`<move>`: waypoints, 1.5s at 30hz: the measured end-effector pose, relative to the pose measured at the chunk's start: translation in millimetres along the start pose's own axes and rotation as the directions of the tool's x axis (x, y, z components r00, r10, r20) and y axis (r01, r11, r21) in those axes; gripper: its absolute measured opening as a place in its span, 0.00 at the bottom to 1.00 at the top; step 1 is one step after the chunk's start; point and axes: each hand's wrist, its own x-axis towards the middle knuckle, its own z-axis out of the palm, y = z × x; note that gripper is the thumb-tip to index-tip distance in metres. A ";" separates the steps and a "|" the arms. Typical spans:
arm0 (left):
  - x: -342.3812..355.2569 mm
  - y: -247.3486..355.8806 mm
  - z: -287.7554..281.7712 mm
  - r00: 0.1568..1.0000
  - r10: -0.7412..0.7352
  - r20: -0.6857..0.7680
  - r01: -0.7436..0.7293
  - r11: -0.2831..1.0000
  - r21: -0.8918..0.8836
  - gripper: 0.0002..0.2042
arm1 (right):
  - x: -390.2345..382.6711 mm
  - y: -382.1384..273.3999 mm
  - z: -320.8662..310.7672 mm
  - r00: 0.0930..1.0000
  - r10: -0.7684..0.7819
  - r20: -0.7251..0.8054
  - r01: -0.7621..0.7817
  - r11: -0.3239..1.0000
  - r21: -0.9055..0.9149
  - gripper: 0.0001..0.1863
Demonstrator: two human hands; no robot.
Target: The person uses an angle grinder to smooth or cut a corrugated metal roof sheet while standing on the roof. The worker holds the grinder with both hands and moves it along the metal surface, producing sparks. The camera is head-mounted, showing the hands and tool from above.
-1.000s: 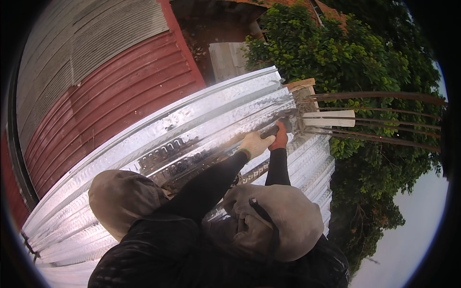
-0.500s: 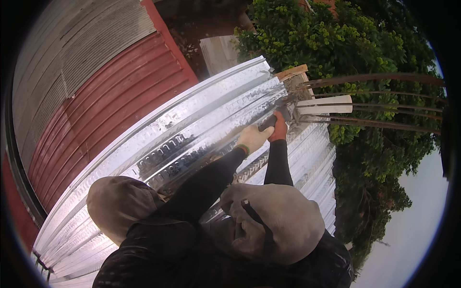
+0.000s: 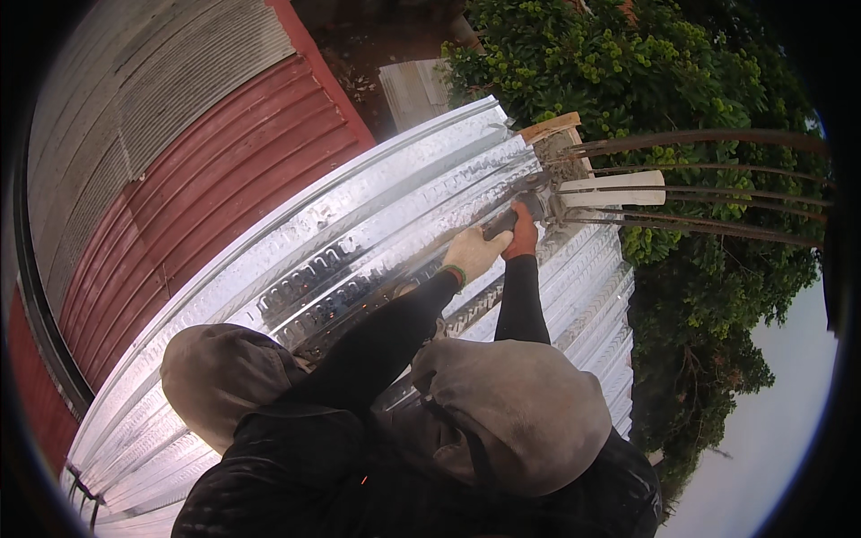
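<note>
My left hand (image 3: pixel 477 253), in a cream glove, grips the rear of a dark power tool, apparently an angle grinder (image 3: pixel 498 221). My right hand (image 3: pixel 524 231), in an orange-red glove, is closed around it farther forward. The tool's head (image 3: pixel 534 190) is at the base of several rusty steel bars (image 3: pixel 717 226) that stick out from a rough concrete block (image 3: pixel 565 152) with a timber edge (image 3: pixel 552 125). A white board or pipe (image 3: pixel 617 186) lies among the bars. Small orange sparks show near my left arm. The exact contact point is too small to tell.
Shiny corrugated metal sheeting (image 3: pixel 395 170) lies under and around my grey-clad knees (image 3: pixel 211 381). A red ribbed roof (image 3: pixel 224 170) and grey roofing (image 3: pixel 117 90) are at left. Dense tree foliage (image 3: pixel 700 81) stands at right, with pale sky at lower right.
The bars and sheeting sit higher in view than a second ago. Both hands stay closed on the tool, a little higher in the picture. Orange sparks now show.
</note>
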 end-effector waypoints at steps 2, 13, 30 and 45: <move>-5.6 4.4 -2.7 0.999 -0.012 0.050 0.014 0.999 -0.044 0.44 | 1.1 -0.3 -4.3 1.000 0.011 -0.007 -0.011 1.000 0.006 0.22; -2.1 -9.9 -4.1 0.996 -0.038 0.083 0.035 0.999 0.037 0.40 | -1.5 12.7 -2.9 0.998 -0.025 0.060 0.024 1.000 0.016 0.19; -2.6 -21.4 -0.6 0.995 0.099 0.029 -0.100 0.995 0.014 0.33 | -1.9 15.7 -2.8 0.997 0.002 0.083 -0.005 0.999 0.032 0.18; -14.8 -18.7 -22.8 0.999 0.004 0.040 -0.003 1.000 -0.023 0.33 | -31.3 16.1 13.8 0.995 0.070 0.076 -0.071 0.997 0.013 0.17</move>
